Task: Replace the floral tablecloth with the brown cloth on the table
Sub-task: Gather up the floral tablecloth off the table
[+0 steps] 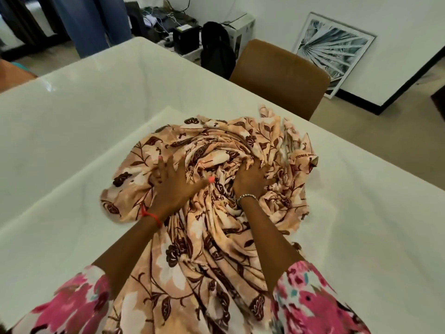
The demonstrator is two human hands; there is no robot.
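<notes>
While bunched at frame centre on the white table [72,112], floral tablecloth [212,150] trails toward the bottom edge; left hand [173,186] presses flat and open, right hand [248,179] clutches its folds.

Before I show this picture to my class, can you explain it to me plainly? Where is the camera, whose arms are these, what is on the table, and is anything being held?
There is only one picture, taken by a wide-angle camera worn on a person's head, looking forward and down. So the two arms reaching in from the bottom are the wearer's own. There is no machine here.

The left hand lies spread on a bunched floral tablecloth, peach with dark brown flowers. The right hand is dug into its folds, fingers curled as if gathering it. The cloth is heaped in the middle and trails toward the person.

It lies on a white table, which seems to have a white sheet over its near part. A brown chair stands at the far side. I cannot see any brown cloth in this picture.
</notes>
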